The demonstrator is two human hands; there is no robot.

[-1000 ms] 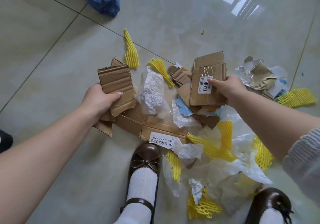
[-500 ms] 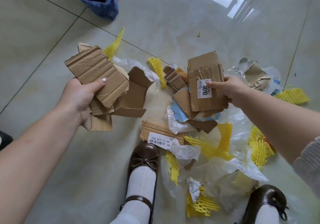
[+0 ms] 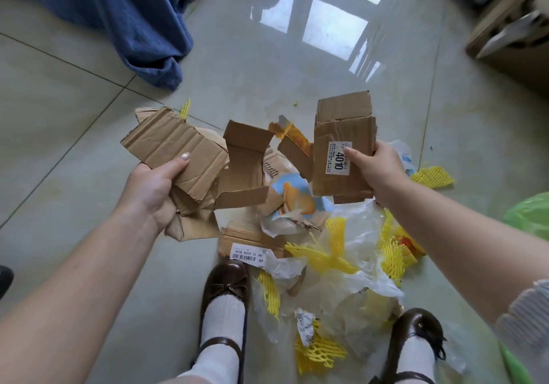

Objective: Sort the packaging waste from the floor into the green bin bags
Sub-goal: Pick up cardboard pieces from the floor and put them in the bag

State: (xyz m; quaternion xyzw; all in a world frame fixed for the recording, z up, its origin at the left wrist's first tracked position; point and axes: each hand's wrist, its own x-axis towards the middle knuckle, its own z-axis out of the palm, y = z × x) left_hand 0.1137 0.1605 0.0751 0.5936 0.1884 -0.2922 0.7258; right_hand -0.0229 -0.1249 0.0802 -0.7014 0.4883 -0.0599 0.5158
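Observation:
My left hand (image 3: 154, 190) grips a stack of torn brown cardboard pieces (image 3: 196, 158), held above the floor. My right hand (image 3: 377, 170) grips a flattened cardboard box (image 3: 344, 134) with a white "4010" label, also lifted. Under them lies a pile of waste: a labelled cardboard piece (image 3: 249, 247), yellow foam netting (image 3: 323, 256), clear plastic film (image 3: 359, 229) and a torn printed paper (image 3: 300, 199). A green bin bag (image 3: 531, 214) shows at the right edge.
My two brown shoes (image 3: 225, 285) (image 3: 416, 333) stand at the near edge of the pile. A blue cloth (image 3: 142, 21) hangs at the back left. Wooden furniture (image 3: 511, 33) stands at the back right. The floor is glossy tile.
Both hands have risen off the floor with their cardboard. The view has tilted up, bringing the blue cloth, the furniture and the green bag into view.

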